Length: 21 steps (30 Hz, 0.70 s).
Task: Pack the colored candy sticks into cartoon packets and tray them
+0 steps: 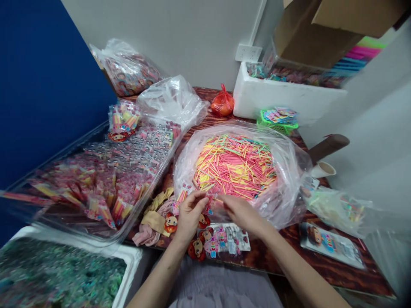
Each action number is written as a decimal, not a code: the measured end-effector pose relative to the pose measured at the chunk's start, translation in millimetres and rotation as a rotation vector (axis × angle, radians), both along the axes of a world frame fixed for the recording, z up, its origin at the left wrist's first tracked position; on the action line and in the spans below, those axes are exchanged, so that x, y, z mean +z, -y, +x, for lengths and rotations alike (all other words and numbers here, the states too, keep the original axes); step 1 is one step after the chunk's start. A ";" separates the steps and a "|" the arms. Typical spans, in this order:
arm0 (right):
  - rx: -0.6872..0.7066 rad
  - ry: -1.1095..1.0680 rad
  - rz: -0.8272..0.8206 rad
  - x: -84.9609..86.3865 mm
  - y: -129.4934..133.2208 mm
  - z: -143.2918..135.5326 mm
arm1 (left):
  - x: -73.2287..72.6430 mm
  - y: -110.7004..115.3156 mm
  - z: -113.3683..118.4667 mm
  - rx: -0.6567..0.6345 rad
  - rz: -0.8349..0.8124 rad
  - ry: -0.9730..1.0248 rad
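Observation:
My left hand (192, 209) is closed in a pinch on a small printed packet (209, 204) with a cartoon head. Just to its right, my right hand (240, 212) has its fingers pressed together at the packet; what they pinch is blurred and partly hidden. Beside my left hand lies another cartoon packet (182, 196) with pink and yellow sticks in it. Below my hands is a pile of flat "Stick" packets (224, 240) at the table edge. Beyond them, a large clear bag (289, 171) lies open, full of thin pink, yellow and green sticks (234, 167).
At left, a clear tray (150, 192) holds many filled packets. Crumpled cloths (156, 218) lie beside it. Foam boxes (133, 261) (289, 100) stand front left and back right. A green basket (278, 124), red bag (223, 103) and silver packet (332, 246) sit on the table (285, 241).

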State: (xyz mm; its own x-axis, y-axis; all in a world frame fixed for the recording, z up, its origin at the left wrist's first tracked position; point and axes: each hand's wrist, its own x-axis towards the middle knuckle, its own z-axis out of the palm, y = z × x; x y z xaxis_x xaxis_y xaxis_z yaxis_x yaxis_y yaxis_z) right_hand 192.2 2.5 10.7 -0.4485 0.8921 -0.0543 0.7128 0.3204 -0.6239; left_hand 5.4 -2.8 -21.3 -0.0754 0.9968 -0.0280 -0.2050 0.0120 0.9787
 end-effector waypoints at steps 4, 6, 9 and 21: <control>-0.345 -0.544 0.140 38.1 -7.6 1.9 | -1.6 1.2 3.8 -0.029 -0.021 0.037; -0.464 -0.725 0.270 51.5 -7.0 -8.0 | -1.4 1.8 7.5 -0.040 -0.035 0.041; -0.521 -0.794 0.392 55.2 -4.0 -26.4 | 1.6 2.9 12.6 -0.051 -0.035 0.035; -0.294 -0.433 0.200 41.8 2.1 -31.9 | 13.5 7.6 15.4 -0.091 -0.056 0.059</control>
State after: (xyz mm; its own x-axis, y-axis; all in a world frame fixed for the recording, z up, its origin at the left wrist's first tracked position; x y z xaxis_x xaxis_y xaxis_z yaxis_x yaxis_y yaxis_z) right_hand 160.3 0.4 52.5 -0.1232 0.9570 0.2628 0.4826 0.2891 -0.8268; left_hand 20.8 -10.3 -7.8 0.0193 0.9962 -0.0852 -0.2576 0.0872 0.9623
